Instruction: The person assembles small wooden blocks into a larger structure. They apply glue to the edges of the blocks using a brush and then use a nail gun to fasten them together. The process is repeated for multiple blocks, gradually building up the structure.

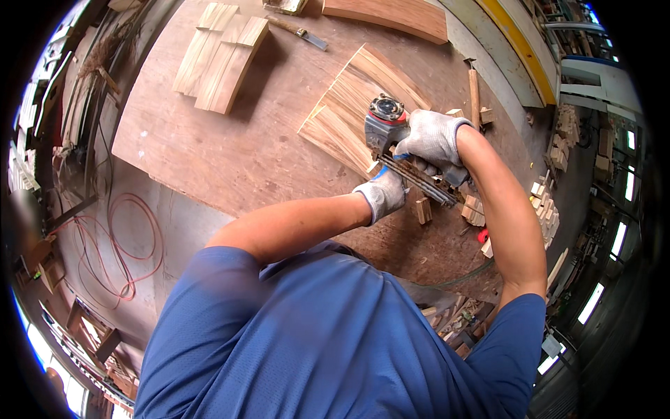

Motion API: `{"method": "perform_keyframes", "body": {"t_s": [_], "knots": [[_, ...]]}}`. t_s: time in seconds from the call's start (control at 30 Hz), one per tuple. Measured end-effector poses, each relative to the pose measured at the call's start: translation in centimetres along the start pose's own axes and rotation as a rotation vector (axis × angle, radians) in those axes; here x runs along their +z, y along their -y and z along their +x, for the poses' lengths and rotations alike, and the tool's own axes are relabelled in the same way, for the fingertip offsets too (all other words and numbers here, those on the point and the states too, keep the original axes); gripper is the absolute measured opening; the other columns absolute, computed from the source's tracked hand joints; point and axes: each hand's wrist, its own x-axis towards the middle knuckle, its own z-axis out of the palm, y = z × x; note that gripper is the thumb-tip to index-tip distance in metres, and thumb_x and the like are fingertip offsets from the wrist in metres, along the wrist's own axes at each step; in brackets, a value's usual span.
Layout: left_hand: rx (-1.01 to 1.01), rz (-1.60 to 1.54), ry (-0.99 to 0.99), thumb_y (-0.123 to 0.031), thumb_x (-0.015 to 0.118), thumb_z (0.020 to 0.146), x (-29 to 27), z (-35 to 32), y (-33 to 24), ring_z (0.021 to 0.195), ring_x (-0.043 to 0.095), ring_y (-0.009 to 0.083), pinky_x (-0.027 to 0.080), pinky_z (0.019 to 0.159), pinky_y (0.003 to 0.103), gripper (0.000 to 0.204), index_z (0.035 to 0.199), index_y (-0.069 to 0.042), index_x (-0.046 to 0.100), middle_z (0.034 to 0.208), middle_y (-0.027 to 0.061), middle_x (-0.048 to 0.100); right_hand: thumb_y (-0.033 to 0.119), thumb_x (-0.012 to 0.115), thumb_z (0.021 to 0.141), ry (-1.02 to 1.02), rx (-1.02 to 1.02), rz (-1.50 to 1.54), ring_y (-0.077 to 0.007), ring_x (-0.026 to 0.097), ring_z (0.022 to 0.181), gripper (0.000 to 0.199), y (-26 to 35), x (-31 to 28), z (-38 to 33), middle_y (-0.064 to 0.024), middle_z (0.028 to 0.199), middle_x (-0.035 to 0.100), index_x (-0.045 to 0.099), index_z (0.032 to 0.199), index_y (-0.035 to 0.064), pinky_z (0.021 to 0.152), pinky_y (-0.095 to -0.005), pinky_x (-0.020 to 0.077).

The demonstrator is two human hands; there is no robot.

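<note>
- Currently, the gloved left hand [382, 195] is at the near end of the slatted wooden panel [352, 89]; its fingers are partly hidden, so its grip cannot be determined.
- Gloved right hand [434, 140]: wrapped around the handle of the nail gun [386, 133], at the panel's right side.
- Panel: rests on the table [188, 157].
- Hammer [474, 98]: right of the panel.
- Curved wooden pieces [220, 59]: left, beside the chisel [300, 32].

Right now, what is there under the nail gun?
Light wooden slats show beside the nail gun, on the brown table; the left hand is near its magazine. The tool covers what lies directly beneath, so contact cannot be seen.
</note>
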Motion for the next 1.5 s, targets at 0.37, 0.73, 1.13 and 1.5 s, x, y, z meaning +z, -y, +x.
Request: {"method": "perform_keyframes", "body": {"t_s": [0.37, 0.73, 1.13, 1.5], "knots": [[0.094, -1.613, -0.363, -0.009, 0.046, 0.101, 10.3, 3.3, 2.0, 0.152, 0.04, 0.0286, 0.028, 0.128, 0.042, 0.062, 0.163, -0.009, 0.041, 0.166, 0.0113, 0.043, 0.019, 0.071, 0.089, 0.048, 0.019, -0.02, -0.0189, 0.066, 0.053, 0.024, 0.7, -0.3, 1.1, -0.0105, 0.068, 0.068, 0.074, 0.099, -0.0028, 0.049, -0.0354, 0.056], [-0.021, -1.244, -0.266, -0.011, 0.048, 0.101, 8.6, 2.2, 1.7, 0.146, 0.047, 0.0297, 0.036, 0.122, 0.044, 0.057, 0.158, -0.008, 0.045, 0.157, 0.0103, 0.052, 0.02, 0.073, 0.087, 0.01, 0.003, -0.026, -0.0193, 0.067, 0.054, 0.026, 0.6, 0.2, 0.5, -0.0108, 0.068, 0.069, 0.074, 0.097, -0.0039, 0.049, -0.0359, 0.0565], [0.24, 0.288, -0.043, -0.021, 0.061, 0.093, 4.2, -1.2, 2.6, 0.103, 0.068, 0.0299, 0.052, 0.088, 0.044, 0.026, 0.104, -0.004, 0.078, 0.101, 0.0125, 0.073, 0.027, 0.078, 0.087, -0.393, -0.164, 0.459, -0.0208, 0.075, 0.083, 0.032, -8.9, 6.6, -13.1, -0.0086, 0.088, 0.078, 0.076, 0.11, 0.0043, 0.077, -0.0372, 0.0614], [0.361, 0.46, -0.211, -0.01, 0.057, 0.091, 2.5, -2.5, 8.0, 0.103, 0.064, 0.0333, 0.054, 0.082, 0.046, 0.024, 0.114, -0.009, 0.066, 0.108, 0.0129, 0.067, 0.05, 0.083, 0.082, -0.534, 0.495, 0.427, -0.0419, 0.073, 0.111, 0.052, -27.9, 27.3, -9.0, -0.0269, 0.113, 0.076, 0.081, 0.106, 0.0035, 0.099, -0.0498, 0.0574]]}}
